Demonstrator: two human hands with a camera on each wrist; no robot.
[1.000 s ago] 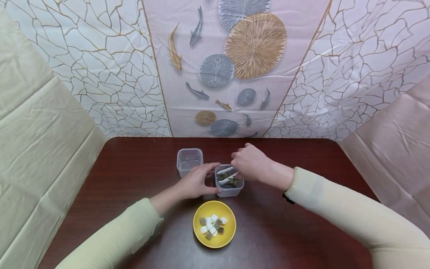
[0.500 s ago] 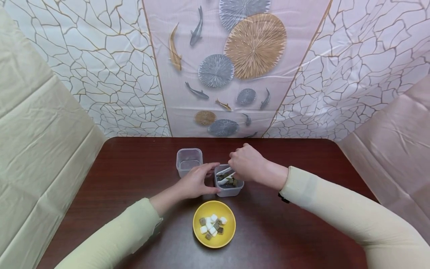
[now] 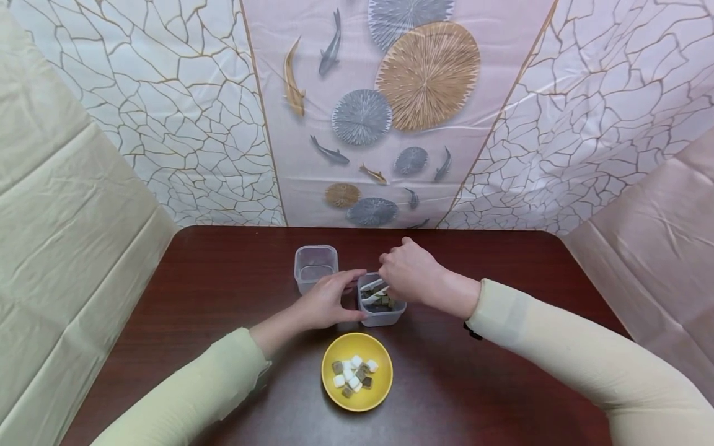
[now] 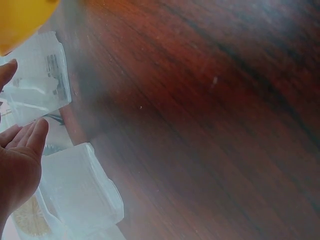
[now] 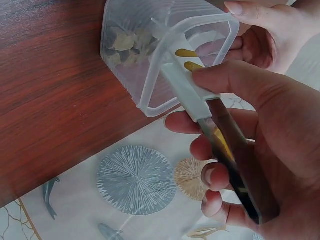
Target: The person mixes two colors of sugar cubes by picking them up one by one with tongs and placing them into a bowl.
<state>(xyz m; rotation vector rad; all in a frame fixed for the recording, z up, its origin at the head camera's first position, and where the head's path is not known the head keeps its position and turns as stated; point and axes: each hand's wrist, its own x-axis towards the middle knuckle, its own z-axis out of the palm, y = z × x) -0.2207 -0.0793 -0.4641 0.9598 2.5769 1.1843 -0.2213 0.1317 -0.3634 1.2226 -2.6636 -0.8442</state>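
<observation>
My right hand (image 3: 413,272) grips a pair of tongs with metal handles and white tips (image 5: 185,87). The tips reach down into a clear plastic container (image 3: 382,320), among several brown cubes (image 5: 127,42). Around the left side of this container my left hand (image 3: 322,305) holds it, thumb at the near wall and fingers at the far wall. In the right wrist view the left thumb lies on the container's rim, and the container looks tilted from that angle. Nearer the body stands a yellow bowl (image 3: 357,405) with white and brown cubes (image 3: 352,376) in it.
A second clear container (image 3: 303,282), with nothing seen inside, stands behind the left hand, close to its knuckles. Dark red wooden table (image 3: 474,384) lies under everything. A patterned cloth (image 3: 390,186) hangs along the table's back edge, with plain cloth at both sides.
My right hand has shifted slightly left with the tongs, and the white tips have come closer together inside the container. My left hand and the bowl stay in place.
</observation>
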